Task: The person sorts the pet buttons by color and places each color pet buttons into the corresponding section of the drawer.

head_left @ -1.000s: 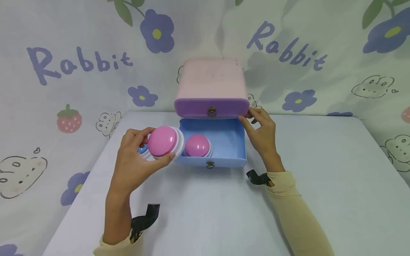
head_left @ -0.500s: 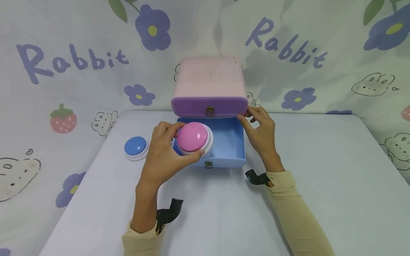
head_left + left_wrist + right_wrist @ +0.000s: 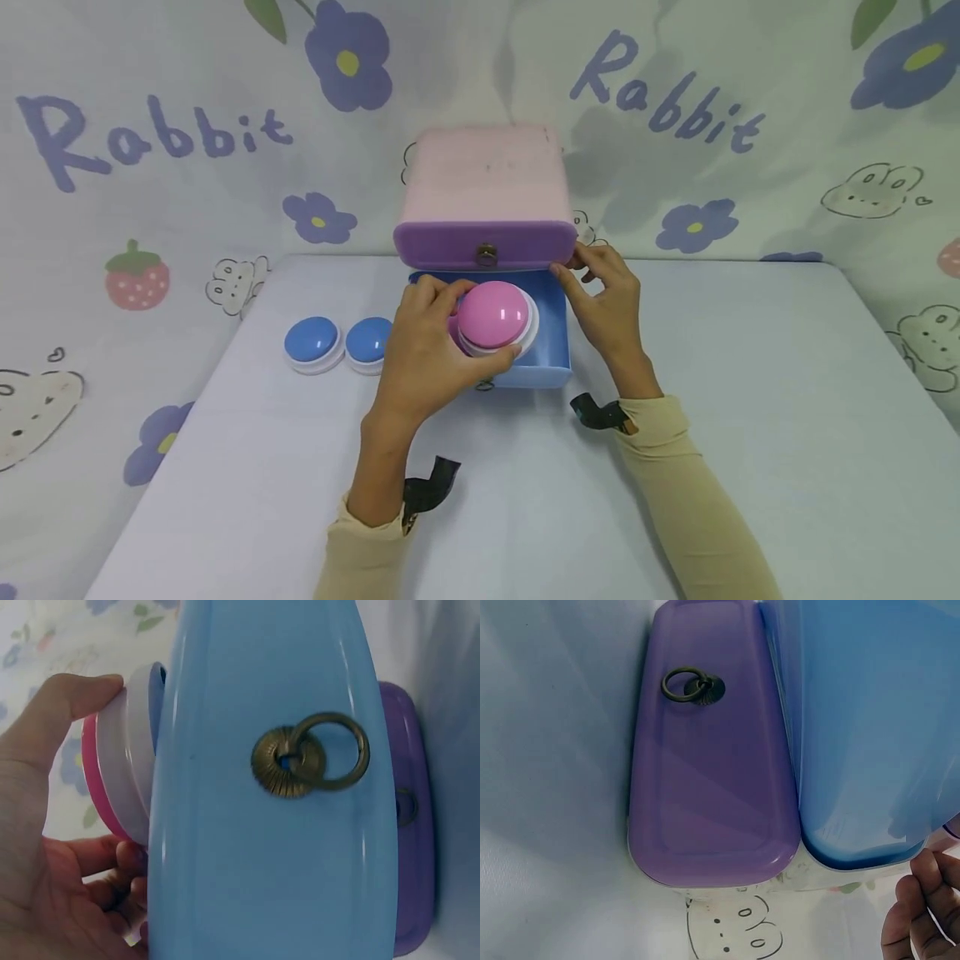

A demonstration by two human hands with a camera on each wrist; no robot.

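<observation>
My left hand (image 3: 423,358) grips a pink push button (image 3: 492,314) with a white base, thumb at the near side and fingers at the far side. It is over the pulled-out blue drawer (image 3: 536,377), tilted. A second pink button (image 3: 453,327) in the drawer is mostly hidden behind that hand. The left wrist view has the held button's white base (image 3: 135,754) just above the drawer front's edge. My right hand (image 3: 611,312) holds the lower right corner of the pink cabinet (image 3: 487,171), near the upper purple drawer (image 3: 450,245). Its fingertips are partly hidden.
Two blue push buttons (image 3: 311,338) with white bases sit side by side on the white table (image 3: 750,417), left of the cabinet. A lower purple drawer (image 3: 712,772) lies under the blue one. Patterned cloth (image 3: 480,67) hangs close behind the cabinet.
My left hand has carried the pink button from left of the drawer rightward to above it, uncovering both blue buttons. My right hand stays at the cabinet corner.
</observation>
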